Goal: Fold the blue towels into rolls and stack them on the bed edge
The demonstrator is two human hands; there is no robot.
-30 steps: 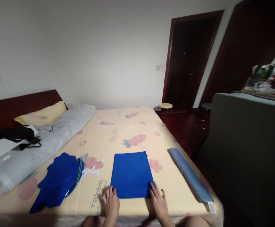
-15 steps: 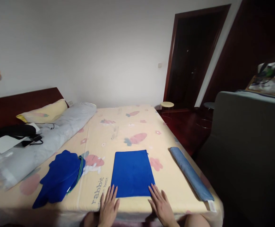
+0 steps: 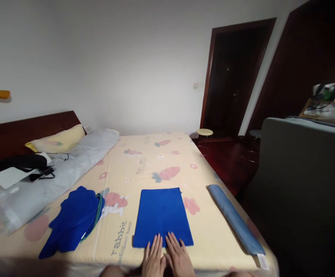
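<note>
Head view shows both bare hands side by side at the near edge of a blue cloth (image 3: 163, 213), which lies as a flat, squarish piece on the bed (image 3: 219, 250), close to the bed's front edge. The left hand (image 3: 154, 258) has its fingers straight and laid over the cloth's near edge, grasping nothing. The right hand (image 3: 180, 258) lies just beside it in the same way, fingers extended and released, tips on the cloth, palm toward the bed; the two thumbs are close together. To the left, well apart from the cloth, lies a crumpled blue garment (image 3: 72, 223) with a green cord (image 3: 98, 211) along its right side. To the right, a rolled blue bundle (image 3: 236, 220) lies slantwise along the bed's side, a white tag (image 3: 262, 261) at its near end. Farther left are a grey quilt (image 3: 69, 181) and a yellow pillow (image 3: 59, 139).
</note>
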